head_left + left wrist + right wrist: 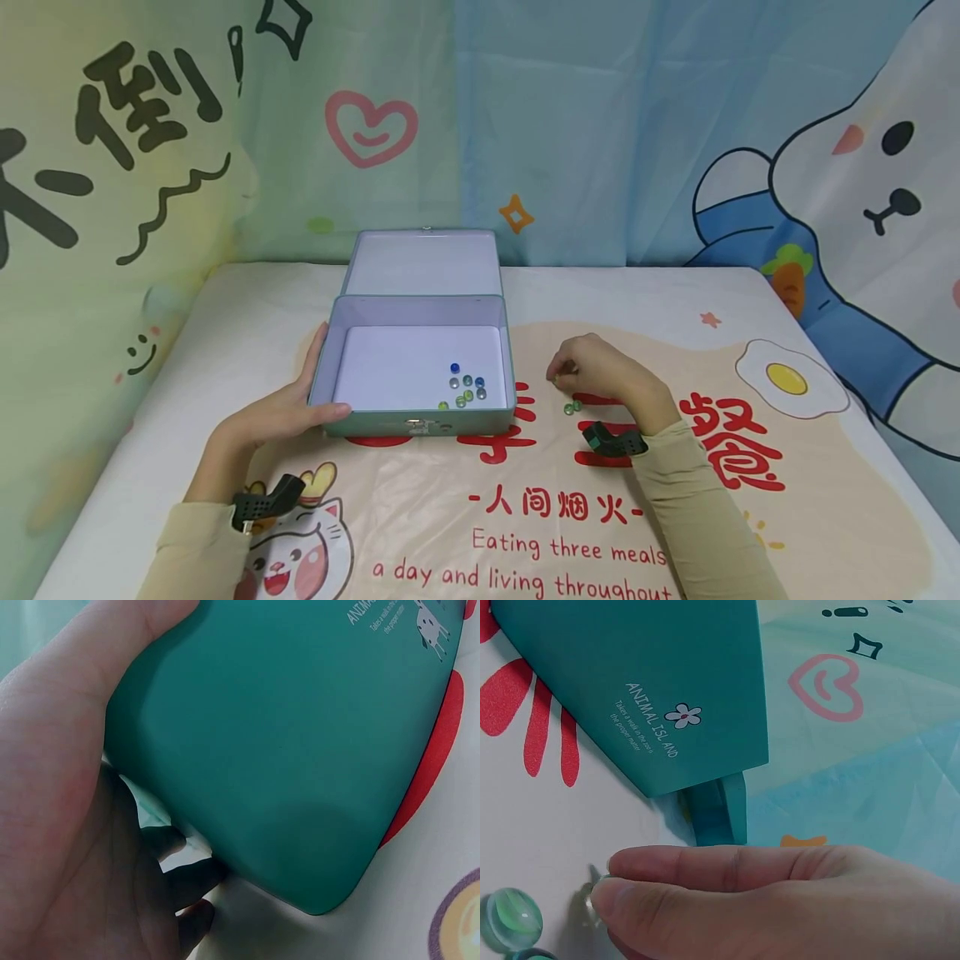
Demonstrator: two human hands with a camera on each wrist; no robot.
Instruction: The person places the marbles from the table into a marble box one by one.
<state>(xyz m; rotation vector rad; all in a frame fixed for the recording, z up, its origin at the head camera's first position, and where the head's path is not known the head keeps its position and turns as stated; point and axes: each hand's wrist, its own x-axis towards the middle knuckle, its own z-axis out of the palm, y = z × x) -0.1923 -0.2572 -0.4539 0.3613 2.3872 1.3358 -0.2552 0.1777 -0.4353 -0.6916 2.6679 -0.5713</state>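
A green tin box (390, 367) stands on the table with its lid (423, 263) swung back. Inside it, several blue, clear and green glass marbles (468, 381) lie toward the front right. My left hand (277, 410) grips the box at its front left corner, thumb on the front and fingers along the left side. To the right of the box, my right hand (603, 367) pinches a glass marble (595, 901) between thumb and forefinger, close over the table. Beside that hand lie two green marbles (569, 409), also visible as a swirled marble (514, 919) in the right wrist view.
A printed cloth (525, 467) with red characters and a cat drawing covers the table. Behind the table hangs a backdrop curtain (555, 133) with cartoon figures. A black band (268, 500) is on the left wrist, another band (613, 440) on the right.
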